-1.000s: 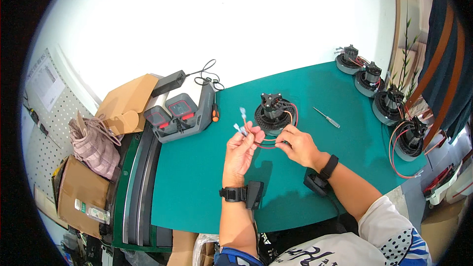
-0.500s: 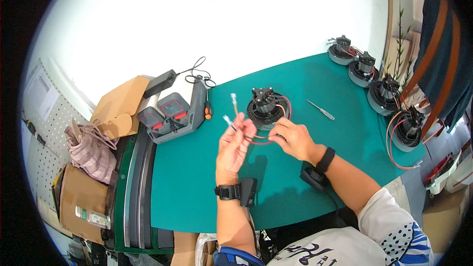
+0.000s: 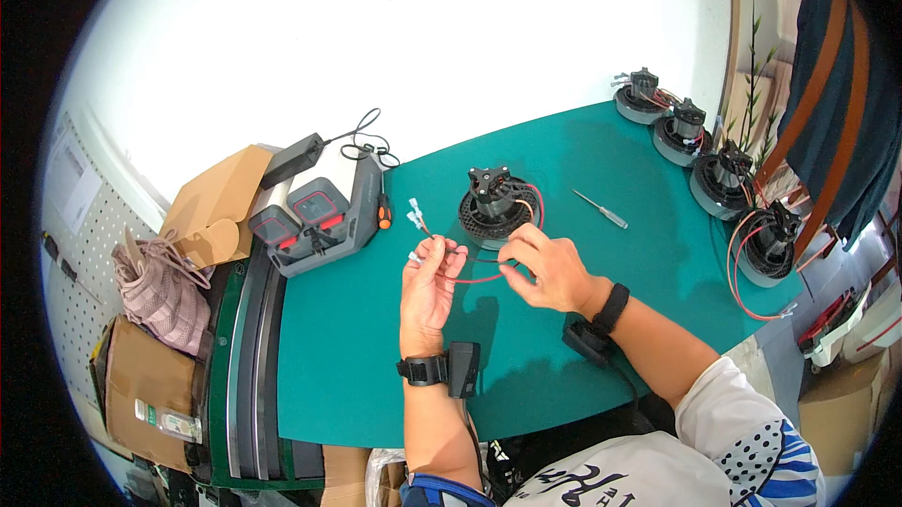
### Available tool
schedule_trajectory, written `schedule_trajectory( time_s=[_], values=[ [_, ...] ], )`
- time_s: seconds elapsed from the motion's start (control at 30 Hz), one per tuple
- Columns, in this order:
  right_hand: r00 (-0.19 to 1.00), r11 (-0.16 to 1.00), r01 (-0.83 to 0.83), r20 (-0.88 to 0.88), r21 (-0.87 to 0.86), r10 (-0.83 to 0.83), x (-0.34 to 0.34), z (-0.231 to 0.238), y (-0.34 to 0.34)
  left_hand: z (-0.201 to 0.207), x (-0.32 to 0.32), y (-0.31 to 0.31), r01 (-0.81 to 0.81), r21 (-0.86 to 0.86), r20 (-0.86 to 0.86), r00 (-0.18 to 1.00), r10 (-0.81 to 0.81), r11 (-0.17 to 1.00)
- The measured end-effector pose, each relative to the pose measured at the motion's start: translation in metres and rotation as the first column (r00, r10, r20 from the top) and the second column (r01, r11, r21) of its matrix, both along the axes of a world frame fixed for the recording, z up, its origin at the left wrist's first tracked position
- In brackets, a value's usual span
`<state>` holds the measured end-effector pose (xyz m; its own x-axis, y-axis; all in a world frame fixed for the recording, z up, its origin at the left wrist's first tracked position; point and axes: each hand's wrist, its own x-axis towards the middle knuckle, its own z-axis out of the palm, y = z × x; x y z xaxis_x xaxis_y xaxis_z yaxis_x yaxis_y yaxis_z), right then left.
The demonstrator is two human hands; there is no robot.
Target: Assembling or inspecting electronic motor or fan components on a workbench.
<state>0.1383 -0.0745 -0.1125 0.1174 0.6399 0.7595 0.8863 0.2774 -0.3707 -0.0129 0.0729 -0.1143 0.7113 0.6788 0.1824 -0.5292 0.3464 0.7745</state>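
A round black motor (image 3: 490, 216) with a dark bracket on top stands on the green mat, just beyond my hands. Its red and copper-coloured wires (image 3: 482, 279) loop out toward me. My left hand (image 3: 429, 286) is closed on these wires close to their ends, where clear-sleeved terminals (image 3: 415, 216) stick out past the fingers. To the right, my right hand (image 3: 550, 272) pinches the same wires nearer the motor. Its fingertips partly hide them.
A small screwdriver (image 3: 601, 210) lies right of the motor. Several similar wired motors (image 3: 722, 186) line the mat's right side. At left stand a grey case-like device (image 3: 329, 234), an orange-handled screwdriver (image 3: 384, 213) and a cardboard box (image 3: 211, 211). The green mat (image 3: 348, 357) covers the table.
The wire ends have tipped left and come closer together at my left hand. My right hand still pinches the wires, its fingers slightly shifted. The whole view has shifted a little.
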Motion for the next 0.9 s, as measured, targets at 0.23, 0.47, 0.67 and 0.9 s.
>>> schedule_trajectory(
  time_s=[0.23, 0.47, 0.67, 0.9],
  values=[
    [0.988, 0.993, -0.102, 0.113, -0.051, 0.107, -0.002, -0.008, 0.004, -0.005, 0.002, 0.002, -0.002, -0.116, 0.033, 0.999, 0.006, 0.993],
    [0.980, 0.984, -0.031, 0.188, -0.174, 0.064, 0.004, -0.011, 0.005, -0.001, 0.005, -0.004, 0.124, -0.030, 0.044, 0.992, -0.122, 0.992],
    [0.979, 1.000, -0.026, -0.201, 0.012, 0.027, 0.002, 0.002, -0.001, 0.002, 0.001, -0.001, 0.063, -0.232, 0.195, 0.981, -0.017, 0.971],
    [0.939, 0.999, -0.034, -0.344, -0.014, 0.027, 0.003, 0.000, -0.002, -0.002, 0.002, 0.002, -0.051, -0.158, 0.051, 0.997, 0.060, 0.986]
  ],
)
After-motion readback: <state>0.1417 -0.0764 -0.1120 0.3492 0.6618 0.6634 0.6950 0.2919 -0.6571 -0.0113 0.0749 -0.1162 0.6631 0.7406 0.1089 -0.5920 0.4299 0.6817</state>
